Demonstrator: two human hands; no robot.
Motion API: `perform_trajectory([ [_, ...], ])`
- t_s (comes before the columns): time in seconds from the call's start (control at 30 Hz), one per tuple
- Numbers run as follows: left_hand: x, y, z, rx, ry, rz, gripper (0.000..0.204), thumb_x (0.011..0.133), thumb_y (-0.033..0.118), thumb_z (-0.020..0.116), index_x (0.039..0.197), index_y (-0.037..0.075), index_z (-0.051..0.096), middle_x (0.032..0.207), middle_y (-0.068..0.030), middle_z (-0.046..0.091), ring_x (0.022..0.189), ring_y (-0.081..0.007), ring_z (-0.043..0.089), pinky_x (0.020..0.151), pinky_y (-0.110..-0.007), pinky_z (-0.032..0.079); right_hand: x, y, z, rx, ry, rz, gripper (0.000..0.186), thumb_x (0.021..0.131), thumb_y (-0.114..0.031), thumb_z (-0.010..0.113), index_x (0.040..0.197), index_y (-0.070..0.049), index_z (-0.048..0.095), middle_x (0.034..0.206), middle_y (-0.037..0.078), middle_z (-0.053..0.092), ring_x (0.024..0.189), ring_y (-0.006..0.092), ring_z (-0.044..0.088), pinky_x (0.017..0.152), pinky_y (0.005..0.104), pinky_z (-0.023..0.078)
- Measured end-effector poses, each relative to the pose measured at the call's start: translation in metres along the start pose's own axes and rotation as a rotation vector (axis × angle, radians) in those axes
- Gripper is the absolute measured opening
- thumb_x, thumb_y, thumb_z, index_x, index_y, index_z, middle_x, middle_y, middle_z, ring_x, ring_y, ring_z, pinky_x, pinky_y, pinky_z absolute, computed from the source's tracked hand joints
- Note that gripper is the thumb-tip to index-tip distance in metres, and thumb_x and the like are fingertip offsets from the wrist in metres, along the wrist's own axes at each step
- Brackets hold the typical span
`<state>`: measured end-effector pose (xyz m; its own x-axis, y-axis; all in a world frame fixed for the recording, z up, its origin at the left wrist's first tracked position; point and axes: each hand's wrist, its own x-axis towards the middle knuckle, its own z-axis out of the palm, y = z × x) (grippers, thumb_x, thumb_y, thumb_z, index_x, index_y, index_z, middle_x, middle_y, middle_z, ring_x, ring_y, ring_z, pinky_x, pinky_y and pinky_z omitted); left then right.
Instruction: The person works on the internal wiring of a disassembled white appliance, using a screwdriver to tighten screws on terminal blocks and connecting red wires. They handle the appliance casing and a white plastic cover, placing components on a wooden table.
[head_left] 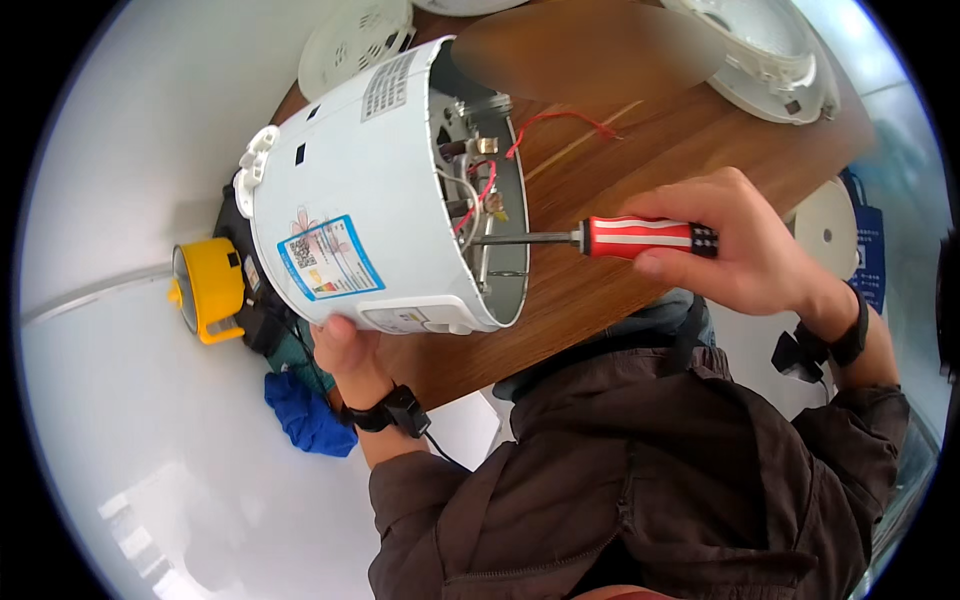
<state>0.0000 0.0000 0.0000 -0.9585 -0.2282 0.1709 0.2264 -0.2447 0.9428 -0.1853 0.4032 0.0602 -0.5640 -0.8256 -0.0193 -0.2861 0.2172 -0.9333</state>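
The white rice cooker body (345, 180) lies on its side, its open end facing right. Inside that opening, red and pale wires (488, 185) and metal parts show. My left hand (345, 345) holds the cooker from below at its near side; most of the fingers are hidden behind it. Closed round the red, white and black handle of a screwdriver (640, 237), my right hand (735, 240) points the shaft leftward into the opening. The tip is among the inner parts, and I cannot tell exactly what it touches.
Beneath everything is a brown wooden table (590, 280). A loose red wire (560, 117) lies beyond the opening. White lid parts (770, 75) sit far right, with a perforated white cover (350, 50) far left. A yellow pot-like container (212, 290) and blue cloth (305, 415) are at left.
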Motion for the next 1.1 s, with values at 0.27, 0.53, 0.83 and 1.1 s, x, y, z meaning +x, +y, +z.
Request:
perform_trajectory([
  [0.27, 0.023, 0.01, 0.015, 0.088, -0.032, 0.059, 0.089, 0.09, 0.041, 0.075, 0.155, -0.003, 0.036, 0.151, -0.0177, 0.054, 0.134, -0.0333, 0.057, 0.114, -0.045, 0.045, 0.004, -0.011, 0.003, 0.053, 0.0, 0.05, 0.038, 0.094, -0.028, 0.075, 0.115, 0.003, 0.071, 0.094, 0.019, 0.075, 0.081, 0.0302, 0.071, 0.076, 0.0365, 0.055],
  [0.53, 0.025, 0.01, 0.039, 0.121, 0.027, 0.161, 0.082, 0.089, 0.032, 0.082, 0.145, -0.011, 0.042, 0.138, -0.0202, 0.062, 0.124, -0.0284, 0.063, 0.109, -0.04, 0.048, -0.005, -0.011, 0.013, -0.266, 0.126, -0.109, 0.039, 0.089, -0.026, 0.078, 0.115, 0.001, 0.069, 0.093, 0.02, 0.074, 0.082, 0.0334, 0.071, 0.076, 0.0366, 0.055],
  [0.83, 0.004, 0.06, 0.075, 0.365, 0.164, 0.278, 0.075, 0.087, 0.032, 0.084, 0.137, -0.013, 0.053, 0.128, -0.022, 0.068, 0.112, -0.0256, 0.07, 0.098, -0.036, 0.055, -0.028, 0.03, 0.019, 0.162, 0.35, 0.045, 0.043, 0.099, -0.031, 0.07, 0.125, 0.002, 0.065, 0.085, -0.001, 0.063, 0.068, 0.0055, 0.054, 0.06, 0.0231, 0.044],
  [1.1, -0.001, 0.1, 0.108, 1.626, -0.263, 0.53, 0.035, 0.07, 0.02, 0.085, 0.097, 0.004, 0.068, 0.084, -0.0091, 0.071, 0.076, -0.0296, 0.068, 0.063, -0.035, 0.051, 0.01, 0.054, 0.046, 0.431, 0.571, 0.122, 0.037, 0.105, -0.029, 0.06, 0.129, -0.001, 0.062, 0.079, -0.002, 0.058, 0.055, 0.0021, 0.043, 0.047, 0.0188, 0.03],
])
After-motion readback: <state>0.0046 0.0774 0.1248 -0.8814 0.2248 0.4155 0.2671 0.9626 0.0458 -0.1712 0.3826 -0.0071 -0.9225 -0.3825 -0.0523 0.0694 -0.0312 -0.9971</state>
